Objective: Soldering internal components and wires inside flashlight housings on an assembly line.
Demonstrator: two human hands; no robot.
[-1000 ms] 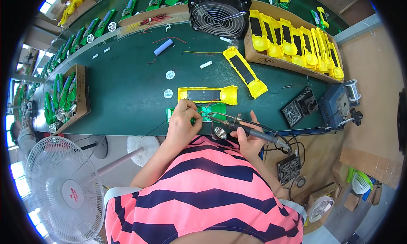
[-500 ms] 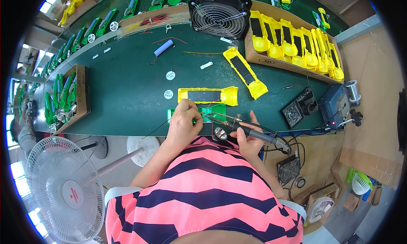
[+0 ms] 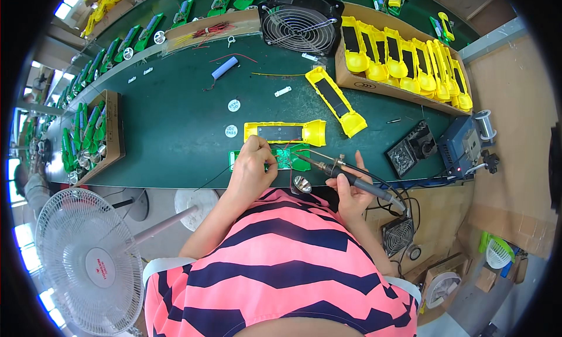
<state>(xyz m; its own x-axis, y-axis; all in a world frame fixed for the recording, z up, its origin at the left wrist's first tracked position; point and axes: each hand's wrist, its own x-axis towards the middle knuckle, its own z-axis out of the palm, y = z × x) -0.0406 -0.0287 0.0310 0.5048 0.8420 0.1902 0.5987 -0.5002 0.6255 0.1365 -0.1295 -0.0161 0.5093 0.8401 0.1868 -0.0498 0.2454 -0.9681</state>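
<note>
Near the front edge of the bench lies a green flashlight housing with a circuit board (image 3: 283,157) and thin wires on it. My left hand (image 3: 253,168) is closed in a pinch at the board's left part; a thin dark wire (image 3: 218,176) trails from it toward the lower left. My right hand (image 3: 350,201) grips a soldering iron (image 3: 367,187) with a thin metal tube fixed alongside. Its tip points left, over the right part of the green housing. A round silver reflector (image 3: 302,185) hangs at the bench edge between my hands. Just beyond the housing rests a yellow shell (image 3: 316,133).
Another yellow shell (image 3: 342,111) lies tilted farther right. A carton (image 3: 374,86) of yellow shells, a black fan (image 3: 300,29) and a blue soldering station (image 3: 459,146) stand around the bench. A blue battery cell (image 3: 224,67) lies farther back. Left is a box (image 3: 114,126) of green assemblies.
My right hand has drawn the soldering iron slightly to the right, so its tip is farther from my left fingers. My left hand has hardly moved.
</note>
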